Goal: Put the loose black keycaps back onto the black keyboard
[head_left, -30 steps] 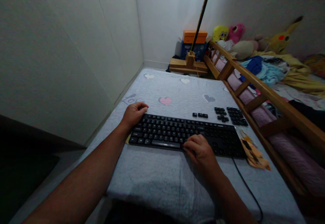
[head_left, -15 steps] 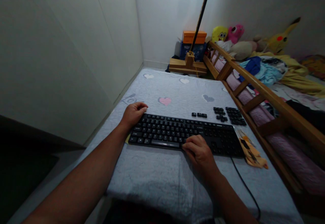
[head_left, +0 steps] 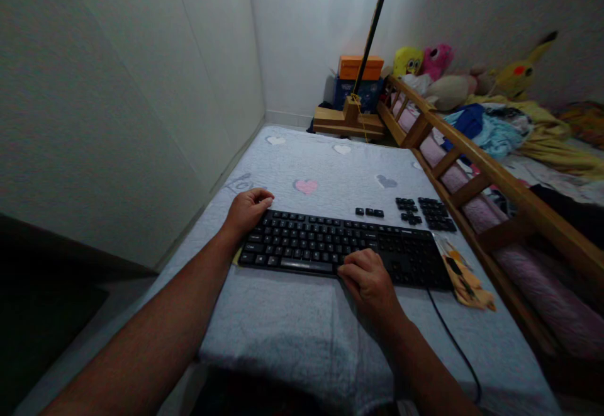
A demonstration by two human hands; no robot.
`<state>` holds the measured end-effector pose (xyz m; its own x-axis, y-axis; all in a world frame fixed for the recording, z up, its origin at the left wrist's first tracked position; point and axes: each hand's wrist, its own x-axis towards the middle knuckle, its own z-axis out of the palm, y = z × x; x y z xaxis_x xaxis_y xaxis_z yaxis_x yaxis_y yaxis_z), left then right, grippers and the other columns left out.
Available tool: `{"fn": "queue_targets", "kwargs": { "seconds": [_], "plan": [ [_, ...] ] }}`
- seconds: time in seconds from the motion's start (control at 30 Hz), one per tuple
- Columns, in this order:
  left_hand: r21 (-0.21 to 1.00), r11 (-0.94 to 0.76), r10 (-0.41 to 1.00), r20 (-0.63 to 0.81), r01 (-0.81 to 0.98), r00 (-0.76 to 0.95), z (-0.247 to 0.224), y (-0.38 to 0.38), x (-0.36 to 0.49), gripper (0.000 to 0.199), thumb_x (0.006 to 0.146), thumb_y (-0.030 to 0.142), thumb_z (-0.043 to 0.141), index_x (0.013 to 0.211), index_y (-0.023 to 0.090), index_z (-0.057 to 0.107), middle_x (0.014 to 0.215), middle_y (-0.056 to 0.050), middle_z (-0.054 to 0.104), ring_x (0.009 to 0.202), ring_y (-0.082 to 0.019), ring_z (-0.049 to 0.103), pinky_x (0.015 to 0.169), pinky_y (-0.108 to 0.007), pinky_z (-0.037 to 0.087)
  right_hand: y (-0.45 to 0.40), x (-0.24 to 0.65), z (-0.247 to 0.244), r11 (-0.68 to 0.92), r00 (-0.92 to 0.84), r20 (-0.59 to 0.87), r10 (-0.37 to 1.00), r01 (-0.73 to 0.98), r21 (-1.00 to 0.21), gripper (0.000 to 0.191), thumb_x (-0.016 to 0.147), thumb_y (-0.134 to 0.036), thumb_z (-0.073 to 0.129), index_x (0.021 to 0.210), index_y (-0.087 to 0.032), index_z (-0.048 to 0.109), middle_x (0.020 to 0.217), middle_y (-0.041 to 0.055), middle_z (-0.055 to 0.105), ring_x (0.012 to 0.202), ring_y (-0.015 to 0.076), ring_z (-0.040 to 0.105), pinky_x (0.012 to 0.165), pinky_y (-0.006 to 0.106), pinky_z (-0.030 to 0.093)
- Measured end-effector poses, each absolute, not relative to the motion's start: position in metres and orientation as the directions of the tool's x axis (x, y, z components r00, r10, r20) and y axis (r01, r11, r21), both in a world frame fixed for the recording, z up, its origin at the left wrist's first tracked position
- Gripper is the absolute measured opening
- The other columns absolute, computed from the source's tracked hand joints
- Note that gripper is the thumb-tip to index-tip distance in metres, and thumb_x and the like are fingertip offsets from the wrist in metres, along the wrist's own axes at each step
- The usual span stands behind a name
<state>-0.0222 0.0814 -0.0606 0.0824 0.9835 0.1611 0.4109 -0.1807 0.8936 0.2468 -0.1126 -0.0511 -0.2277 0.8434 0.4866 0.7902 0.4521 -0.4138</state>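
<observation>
A black keyboard lies on the cloth-covered table, its right part bare of several keycaps. My left hand rests at its upper left corner, fingers curled together; what they hold, if anything, is hidden. At the front edge, right of the space bar, my right hand has thumb and fingers pinched together on the keyboard; anything small between them cannot be made out. Loose black keycaps sit in groups behind the keyboard's right end, with a few more keycaps to their left.
An orange cloth with small dark items lies right of the keyboard. The keyboard's cable runs toward the front edge. A wooden bed rail borders the table's right side. Behind stands a pole on a wooden base.
</observation>
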Motion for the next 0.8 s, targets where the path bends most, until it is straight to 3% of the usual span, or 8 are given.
{"fn": "queue_targets", "kwargs": {
  "seconds": [0.43,0.8],
  "plan": [
    [0.895,-0.184,0.983,0.157,0.406,0.099,-0.06,0.083,-0.022,0.023,0.069,0.037,0.065,0.078,0.017,0.071,0.073,-0.002,0.069,0.072,-0.019,0.062,0.072,-0.032,0.047,-0.116,0.252,-0.044,0.422,-0.067,0.596,0.8,0.77,-0.479,0.015,0.091,-0.008,0.056,0.096,-0.019,0.066,0.09,0.0068,0.062,0.089,0.0212,0.054,0.078,0.039,0.045],
    [0.893,-0.181,0.983,0.153,0.411,0.099,-0.061,0.083,-0.023,0.024,0.069,0.038,0.065,0.078,0.017,0.071,0.073,-0.002,0.069,0.071,-0.019,0.061,0.072,-0.032,0.046,-0.118,0.239,-0.041,0.451,-0.201,0.511,0.836,0.782,-0.43,0.024,0.088,-0.007,0.055,0.101,-0.019,0.07,0.092,0.0068,0.059,0.092,0.0219,0.05,0.079,0.04,0.04]
  ]
}}
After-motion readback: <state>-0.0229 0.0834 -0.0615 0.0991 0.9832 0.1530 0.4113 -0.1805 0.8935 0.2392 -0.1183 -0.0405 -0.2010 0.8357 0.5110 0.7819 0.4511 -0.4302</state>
